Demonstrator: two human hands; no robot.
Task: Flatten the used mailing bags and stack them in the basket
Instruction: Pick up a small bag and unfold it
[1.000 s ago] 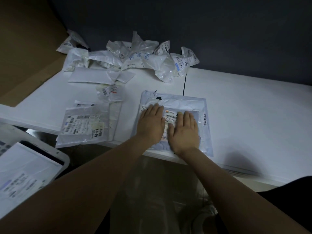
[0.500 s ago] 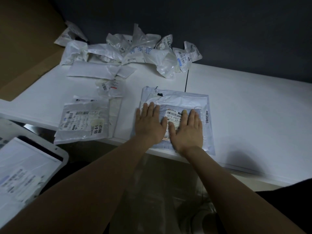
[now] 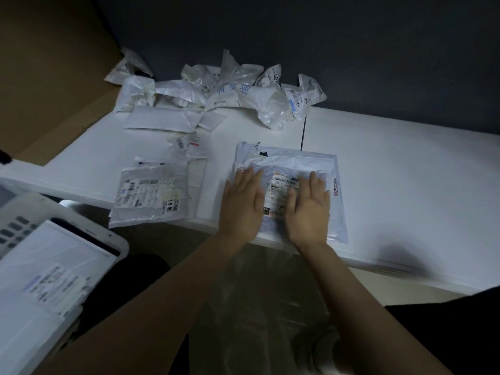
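Note:
A white mailing bag (image 3: 295, 161) with a printed label lies flat at the near edge of the white table (image 3: 405, 185). My left hand (image 3: 242, 201) presses flat on its left part and my right hand (image 3: 308, 209) presses flat on its right part, fingers straight, with the label between them. A second flattened bag (image 3: 148, 196) lies to the left and hangs over the table's edge. A heap of crumpled bags (image 3: 216, 93) sits at the back by the wall. The white basket (image 3: 113, 239) at lower left holds flat bags.
A dark wall runs behind the table. A brown cardboard sheet (image 3: 48, 77) leans at the far left. A thin black cable (image 3: 303, 131) runs down the table behind the pressed bag. Clear plastic wrap (image 3: 257, 307) lies below the table's front edge.
Both hands have slid apart across the bag, the left one leftwards and the right one rightwards, uncovering more of the label between them.

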